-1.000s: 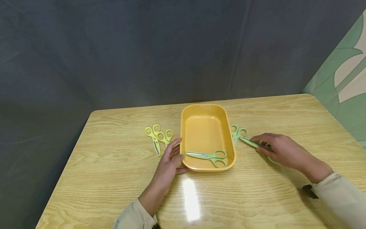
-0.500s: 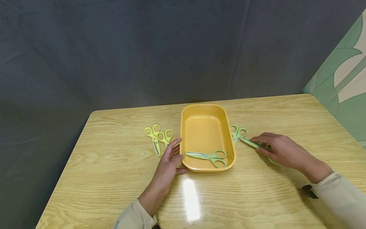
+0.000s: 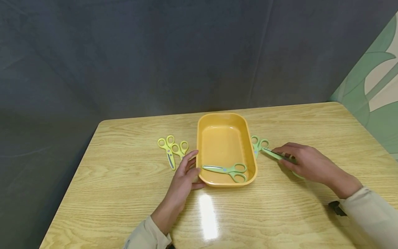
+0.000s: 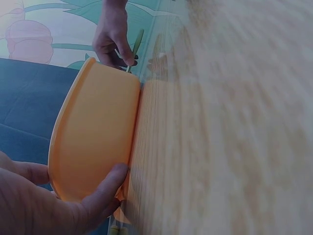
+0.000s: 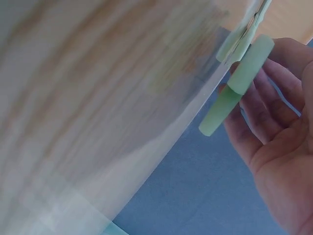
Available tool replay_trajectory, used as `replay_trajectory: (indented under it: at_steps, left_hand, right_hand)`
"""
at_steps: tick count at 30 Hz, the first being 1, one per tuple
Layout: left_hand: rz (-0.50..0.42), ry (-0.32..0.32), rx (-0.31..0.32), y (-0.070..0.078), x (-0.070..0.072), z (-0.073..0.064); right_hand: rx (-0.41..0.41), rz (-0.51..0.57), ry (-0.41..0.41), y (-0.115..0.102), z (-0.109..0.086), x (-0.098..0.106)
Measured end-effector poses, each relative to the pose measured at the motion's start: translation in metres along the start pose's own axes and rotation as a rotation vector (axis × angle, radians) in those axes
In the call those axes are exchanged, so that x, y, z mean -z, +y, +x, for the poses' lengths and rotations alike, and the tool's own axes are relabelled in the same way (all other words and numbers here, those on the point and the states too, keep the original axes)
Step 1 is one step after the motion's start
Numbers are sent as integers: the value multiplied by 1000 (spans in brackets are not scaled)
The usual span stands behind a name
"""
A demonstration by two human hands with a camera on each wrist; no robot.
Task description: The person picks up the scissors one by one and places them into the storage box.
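Note:
My left hand (image 3: 181,180) holds the near left corner of an orange plastic tray (image 3: 199,135), fingers along its outer wall. The left wrist view shows a fingertip pressed low against the tray wall (image 4: 98,127). Inside the tray's near end lies one pair of green scissors (image 3: 225,170), blades to the left. To the right of the tray, my right hand (image 3: 306,162) pinches a second pair of green scissors (image 3: 271,154), its blades toward the tray. In the right wrist view the held scissors' handle loops (image 5: 252,66) stick out past the fingers, tilted from the table.
Another pair of green scissors (image 3: 263,143) lies against the tray's right side, partly hidden by it. Left of the tray lie two pairs of yellow scissors (image 3: 169,152), one partly behind my left hand. A dark curtain (image 3: 186,62) hangs behind the wooden table (image 3: 124,193).
Both hands, the tray and the scissors stay almost where they were. My right hand shifts only very slightly on the green scissors.

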State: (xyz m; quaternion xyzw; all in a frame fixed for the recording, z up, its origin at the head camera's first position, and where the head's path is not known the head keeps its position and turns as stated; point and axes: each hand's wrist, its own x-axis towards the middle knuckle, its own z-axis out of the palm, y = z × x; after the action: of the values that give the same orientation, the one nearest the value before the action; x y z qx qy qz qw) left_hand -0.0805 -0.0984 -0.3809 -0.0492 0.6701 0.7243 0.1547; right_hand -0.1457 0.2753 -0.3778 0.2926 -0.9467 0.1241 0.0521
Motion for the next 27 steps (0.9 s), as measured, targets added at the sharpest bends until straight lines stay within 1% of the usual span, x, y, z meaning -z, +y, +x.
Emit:
replay_trajectory:
  at_steps: [13, 17, 22, 27]
  left_hand:
    - [-20, -7, -15, 1, -1, 0]
    - [-11, -10, -10, 0, 0, 0]
    - [2, -15, -8, 0, 0, 0]
    - [-2, -18, -8, 0, 0, 0]
  right_hand:
    - [27, -7, 35, -3, 2, 1]
    - [44, -6, 40, -5, 4, 5]
    - [86, 4, 69, -10, 10, 14]
    - [91, 40, 76, -17, 14, 21]
